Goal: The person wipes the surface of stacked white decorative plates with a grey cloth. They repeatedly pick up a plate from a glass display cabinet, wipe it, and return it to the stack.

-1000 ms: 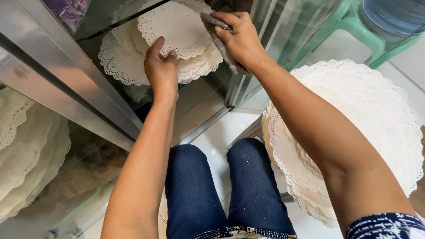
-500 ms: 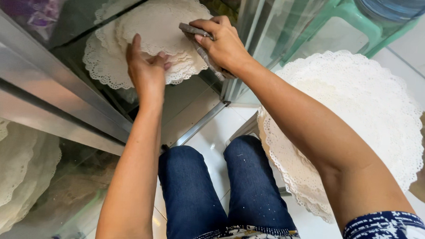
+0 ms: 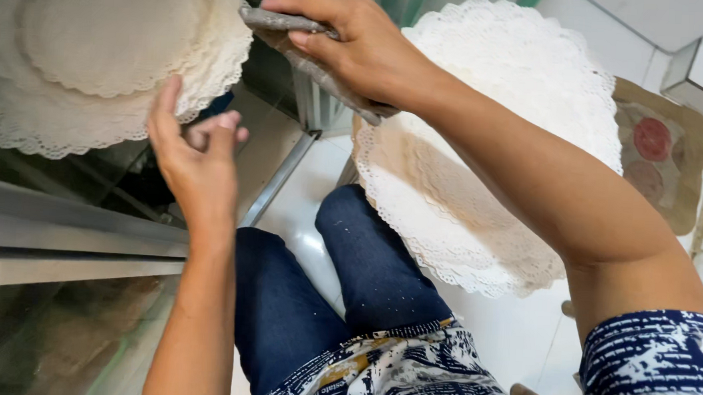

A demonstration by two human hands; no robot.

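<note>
A stack of white lace paper doilies is seen at the upper left, lying behind the glass of a metal-framed cabinet. Just beside its lower edge the left hand is held with its grip loose and empty, fingers half curled. Further right, a folded grey cloth is pinched firmly in the right hand near the cabinet's upright frame. Below that arm a second stack of large lace doilies is seen resting beside the knees.

glass shelf — lace doilies
</note>
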